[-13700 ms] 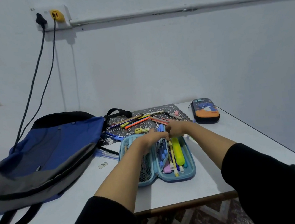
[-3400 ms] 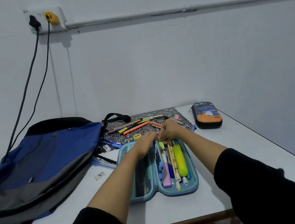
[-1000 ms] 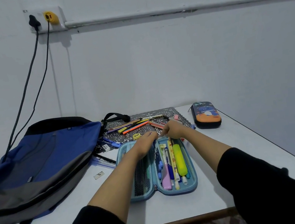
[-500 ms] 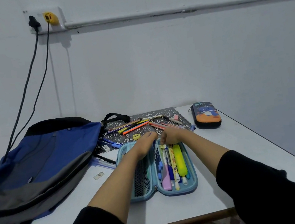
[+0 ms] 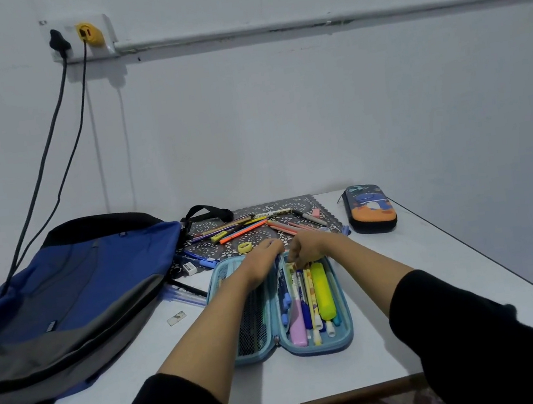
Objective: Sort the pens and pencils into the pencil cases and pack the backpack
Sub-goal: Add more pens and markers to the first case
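Light-blue hard-shell pencil case (image 5: pixel 346 339) lies open flat on white bench (image 5: pixel 400 262), near the front edge, between both forearms. Right half holds pens side by side: fat yellow highlighter (image 5: pixel 323 292), pink marker (image 5: pixel 297 329), blue pens (image 5: pixel 305 308). Left half is a black mesh pocket (image 5: pixel 252 327). Left grip (image 5: pixel 261 256) rests on the case's far end at the centre fold, fingers bent; grasping or not, cannot tell. Right grip (image 5: pixel 308 249) is just beside it, fingers curled down onto the pens' far ends; pinching one or not, cannot tell. Behind the case, loose pens and pencils (image 5: pixel 245 229) are scattered on dark patterned mat (image 5: pixel 295 205). Yellow round sharpener (image 5: pixel 245 247) sits just beyond left grip. Blue-and-grey fabric backpack (image 5: pixel 78 292) lies flat at left. Closed dark pencil case with orange print (image 5: pixel 370 214) sits far right, well apart.
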